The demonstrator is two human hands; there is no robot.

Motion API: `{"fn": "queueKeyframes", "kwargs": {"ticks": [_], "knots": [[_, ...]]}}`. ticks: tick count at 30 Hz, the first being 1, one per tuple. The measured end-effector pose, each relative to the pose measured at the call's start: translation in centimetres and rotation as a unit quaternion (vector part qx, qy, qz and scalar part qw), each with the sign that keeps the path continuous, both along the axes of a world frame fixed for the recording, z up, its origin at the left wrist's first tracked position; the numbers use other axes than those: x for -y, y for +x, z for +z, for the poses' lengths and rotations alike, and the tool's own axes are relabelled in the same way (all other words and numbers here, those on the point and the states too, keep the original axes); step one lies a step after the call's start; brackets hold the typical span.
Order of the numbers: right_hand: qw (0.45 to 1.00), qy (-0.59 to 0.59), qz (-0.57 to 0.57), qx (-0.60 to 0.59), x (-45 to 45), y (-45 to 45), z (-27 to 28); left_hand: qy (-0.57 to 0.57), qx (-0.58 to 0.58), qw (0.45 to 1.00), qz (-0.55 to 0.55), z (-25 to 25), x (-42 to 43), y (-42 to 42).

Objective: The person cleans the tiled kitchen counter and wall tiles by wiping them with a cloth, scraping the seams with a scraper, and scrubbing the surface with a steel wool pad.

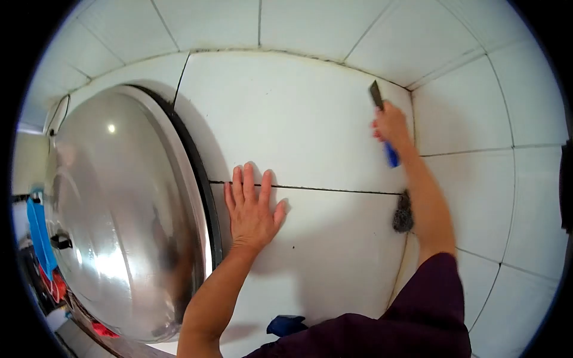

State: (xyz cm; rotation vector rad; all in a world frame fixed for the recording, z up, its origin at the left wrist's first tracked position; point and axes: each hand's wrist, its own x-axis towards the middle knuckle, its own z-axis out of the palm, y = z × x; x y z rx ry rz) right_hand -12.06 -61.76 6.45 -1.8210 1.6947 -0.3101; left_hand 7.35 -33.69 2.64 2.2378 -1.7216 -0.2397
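One head-worn camera looks forward and down from close above the left fingers (248,181) and right fingers (376,132), taking in the tiled wall (310,25) beyond them.

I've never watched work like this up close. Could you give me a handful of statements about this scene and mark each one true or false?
1. The left hand rests with its fingers spread on white tiles. True.
2. The right hand grips a scraper. True.
3. The scraper's handle is bright yellow. False: it is blue.
4. A wooden crate stands to the left of the left hand. False: a domed metal cover is there.
5. A dark scouring pad shows lower in the picture than the right hand. True.
6. The scraper's blade points back toward the person. False: it points away from the person.
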Motion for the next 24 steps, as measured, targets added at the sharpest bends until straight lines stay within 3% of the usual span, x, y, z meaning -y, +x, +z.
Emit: {"fn": "queueKeyframes", "kwargs": {"ticks": [2, 3, 4, 6, 9, 12, 14, 18, 20, 22, 24], "knots": [[0.965, 0.037, -0.09, 0.243, -4.9, 1.2, -1.8, 0.006, 0.006, 1.0, -0.001, 0.3, -0.1, -0.2], [0.975, 0.008, -0.082, 0.205, -7.3, 1.8, -2.6, 0.016, 0.012, 1.0, 0.005, 0.5, 0.2, -0.1], [0.994, -0.064, -0.063, 0.065, -9.9, 2.3, -2.6, 0.008, 0.02, 1.0, -0.008, 0.3, 0.0, -0.4], [0.997, -0.049, -0.048, 0.047, -12.4, 2.6, -4.5, 0.009, 0.035, 0.999, 0.004, 0.0, -0.1, -0.4], [0.98, -0.13, -0.09, 0.123, -15.5, 1.8, -3.9, -0.013, 0.049, 0.999, -0.007, -0.7, -0.1, -0.3], [0.931, -0.352, -0.064, -0.064, -17.3, -3.2, -4.9, -0.027, 0.057, 0.998, -0.01, -1.3, -0.7, -0.3], [0.922, -0.341, -0.041, -0.177, -19.4, -5.8, -6.4, -0.036, 0.066, 0.997, -0.008, -1.1, -0.3, 0.2], [0.942, -0.285, -0.045, -0.17, -19.5, -5.5, -5.4, -0.088, 0.082, 0.993, -0.016, -1.1, -0.5, 0.0], [0.944, -0.285, -0.048, -0.158, -18.7, -5.1, -5.1, -0.017, -0.056, 0.997, -0.051, -1.8, -0.7, 0.1], [0.945, -0.278, -0.059, -0.162, -19.0, -5.2, -5.0, -0.043, -0.076, 0.993, -0.076, -0.7, 0.5, -3.7], [0.942, -0.291, -0.063, -0.152, -18.9, -5.1, -5.4, -0.023, -0.029, 0.994, -0.101, 2.3, 2.6, -6.9]]}}
